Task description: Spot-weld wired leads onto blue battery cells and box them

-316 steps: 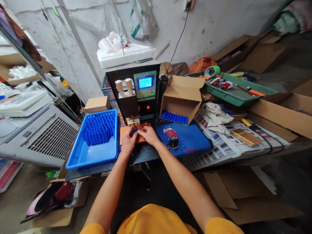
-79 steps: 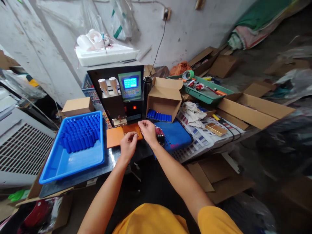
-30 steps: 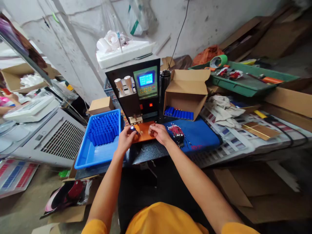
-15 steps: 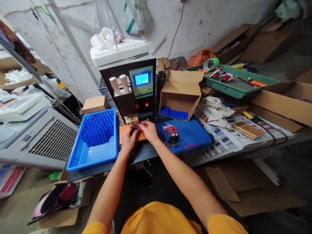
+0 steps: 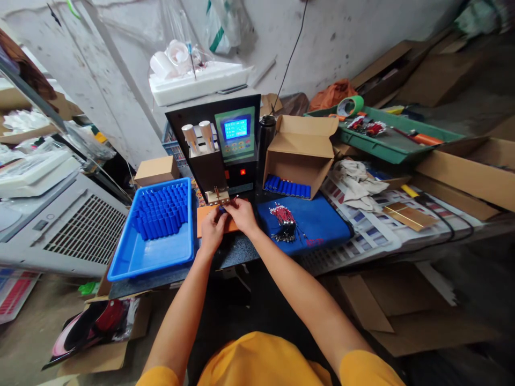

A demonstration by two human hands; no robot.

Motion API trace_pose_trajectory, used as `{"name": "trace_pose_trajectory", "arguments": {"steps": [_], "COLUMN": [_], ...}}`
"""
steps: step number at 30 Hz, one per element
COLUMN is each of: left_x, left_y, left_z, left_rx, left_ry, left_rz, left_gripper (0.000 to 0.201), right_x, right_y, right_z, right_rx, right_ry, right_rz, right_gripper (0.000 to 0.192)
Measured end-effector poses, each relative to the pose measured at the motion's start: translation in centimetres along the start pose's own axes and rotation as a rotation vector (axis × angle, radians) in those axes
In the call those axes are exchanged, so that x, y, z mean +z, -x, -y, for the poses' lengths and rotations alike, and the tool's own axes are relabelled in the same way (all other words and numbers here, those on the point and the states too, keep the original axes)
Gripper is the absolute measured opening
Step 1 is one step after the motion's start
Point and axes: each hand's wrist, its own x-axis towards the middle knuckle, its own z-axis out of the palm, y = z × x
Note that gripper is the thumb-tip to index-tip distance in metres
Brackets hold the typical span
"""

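At the front of a spot welder (image 5: 237,185) with a lit display, both hands work close together under its copper electrodes (image 5: 218,192). My left hand (image 5: 212,229) pinches a blue battery cell (image 5: 222,209), mostly covered by the fingers. Beside it, the closed fingers of my right hand (image 5: 242,215) hold a thin wire lead, whose small white tip (image 5: 236,197) shows above the knuckles. The contact between lead and cell is hidden. Beneath the hands lies an orange block (image 5: 203,215). On the blue mat (image 5: 322,217) rests a bundle of red and black wire leads (image 5: 285,219).
Left of the welder, a blue tray (image 5: 151,262) carries many upright blue cells (image 5: 161,212). An open cardboard box (image 5: 301,155) on the right holds more cells, with a dark bottle (image 5: 266,136) alongside. Farther right stands a green tray (image 5: 398,150) with tape and tools.
My right hand has shifted slightly left, closer to the left hand and the electrodes. The left hand stays nearly in place, and the view has moved a little.
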Motion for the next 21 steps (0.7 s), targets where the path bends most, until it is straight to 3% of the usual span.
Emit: {"name": "trace_pose_trajectory", "arguments": {"steps": [21], "left_x": [0.02], "left_y": [0.07], "left_z": [-0.16], "left_rx": [-0.002], "left_ry": [-0.005], "left_rz": [0.007], "left_gripper": [0.025], "right_x": [0.0], "right_y": [0.06], "right_z": [0.31], "right_rx": [0.015], "right_ry": [-0.036], "right_rz": [0.0], "right_gripper": [0.027]}}
